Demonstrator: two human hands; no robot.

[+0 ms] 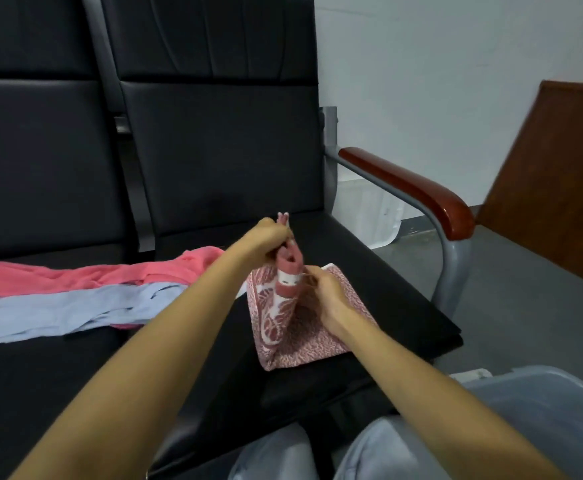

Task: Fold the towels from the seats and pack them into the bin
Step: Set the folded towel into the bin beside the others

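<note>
**One towel mid-fold, two waiting**

Left hand point(266, 237) fingers clamp the patterned towel's point(297, 337) bunched top. Right hand point(328, 292) fingers pinch it just below. Left of them, a pink towel point(92, 275) and a blue towel point(58, 313) lie unfolded. The bin point(560, 386), nearer than the fingers, shows nothing packed.

Head view, looking down (close) over black seats point(317, 271)

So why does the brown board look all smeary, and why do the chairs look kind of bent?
Head view: the brown board has soft, smeared edges, probably motion blur from the head moving. Head view: the wide-angle lens bows the straight lines of the black seats towards the picture's edges. Head view: the light is dim and even with no glare, and the patterned towel in the middle looks fairly sharp.
</note>
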